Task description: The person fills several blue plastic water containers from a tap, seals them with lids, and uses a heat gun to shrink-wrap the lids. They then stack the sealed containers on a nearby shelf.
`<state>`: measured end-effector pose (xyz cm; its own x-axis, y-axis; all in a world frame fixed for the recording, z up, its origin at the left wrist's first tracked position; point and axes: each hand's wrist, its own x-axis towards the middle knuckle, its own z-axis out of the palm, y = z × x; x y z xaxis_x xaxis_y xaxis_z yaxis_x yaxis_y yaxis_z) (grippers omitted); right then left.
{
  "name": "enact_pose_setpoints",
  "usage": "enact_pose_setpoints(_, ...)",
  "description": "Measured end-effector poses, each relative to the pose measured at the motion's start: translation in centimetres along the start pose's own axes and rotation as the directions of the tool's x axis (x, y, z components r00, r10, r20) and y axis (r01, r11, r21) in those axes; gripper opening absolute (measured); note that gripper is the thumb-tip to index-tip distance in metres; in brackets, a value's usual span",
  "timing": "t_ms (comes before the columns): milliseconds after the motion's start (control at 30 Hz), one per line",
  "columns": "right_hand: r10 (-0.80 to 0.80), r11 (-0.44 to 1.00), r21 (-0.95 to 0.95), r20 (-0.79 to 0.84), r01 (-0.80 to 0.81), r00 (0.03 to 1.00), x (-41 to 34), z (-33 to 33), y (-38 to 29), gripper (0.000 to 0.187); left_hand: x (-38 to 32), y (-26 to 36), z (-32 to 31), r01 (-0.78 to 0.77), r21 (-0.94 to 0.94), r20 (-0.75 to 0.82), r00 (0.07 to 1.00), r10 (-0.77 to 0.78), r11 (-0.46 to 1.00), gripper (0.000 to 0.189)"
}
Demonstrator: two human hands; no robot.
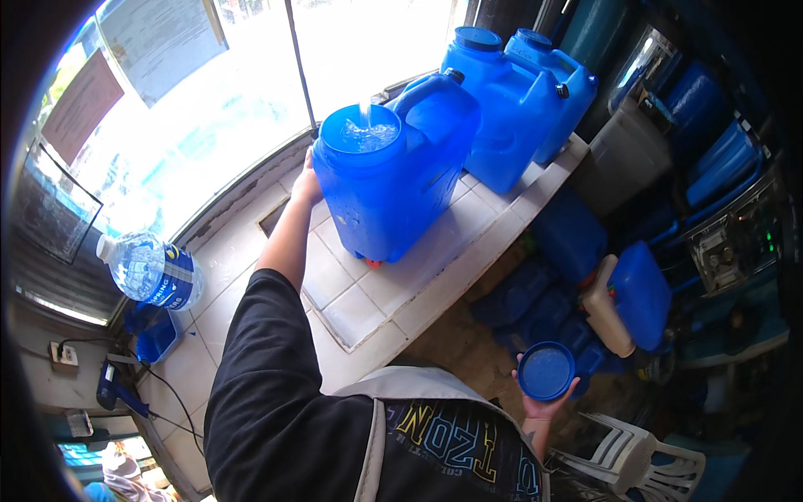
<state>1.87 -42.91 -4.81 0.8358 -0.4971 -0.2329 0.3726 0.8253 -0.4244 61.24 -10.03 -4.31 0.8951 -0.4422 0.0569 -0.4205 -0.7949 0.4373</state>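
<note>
A blue plastic water jug (pixel 401 182) stands on the white tiled counter with its wide mouth uncovered. Water (pixel 366 116) falls in a stream into that mouth, and rippling water shows near the rim. My left hand (pixel 307 179) rests against the jug's left side; its fingers are mostly hidden behind the jug. At the lower right, my right hand (pixel 544 401) holds a round blue screw lid (pixel 547 371) by its edges, away from the counter. A red tap part (pixel 374 263) shows at the jug's base.
Two capped blue jugs (pixel 502 119) stand farther back on the tiled counter (pixel 433 307). At left are a large clear bottle (pixel 154 273), a blue basket (pixel 157 339) and a heat gun (pixel 119 389). More jugs (pixel 640 295) and a white plastic chair (pixel 627 452) are on the right.
</note>
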Motion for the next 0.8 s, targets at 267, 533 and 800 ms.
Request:
enact_pose_setpoints(267, 0.001, 1.000, -0.004, 0.004, -0.001, 1.000, -0.1, 0.1, 0.1, 0.096, -0.5, 0.4, -0.1, 0.048, 0.007, 0.002, 0.999, -0.048, 0.999, 0.055)
enact_pose_setpoints(533, -0.003, 1.000, -0.013, -0.018, 0.003, 1.000, 0.0, 0.4, 0.3, 0.096, -0.6, -0.8, 1.2, -0.010, -0.059, -0.134, 0.991, 0.002, 0.998, 0.065)
enact_pose_setpoints(800, 0.013, 1.000, 0.000, 0.016, -0.013, 1.000, 0.1, 0.3, 0.0, 0.096, -1.2, -0.1, 1.2, -0.001, -0.014, -0.141, 0.990, -0.001, 1.000, 0.054)
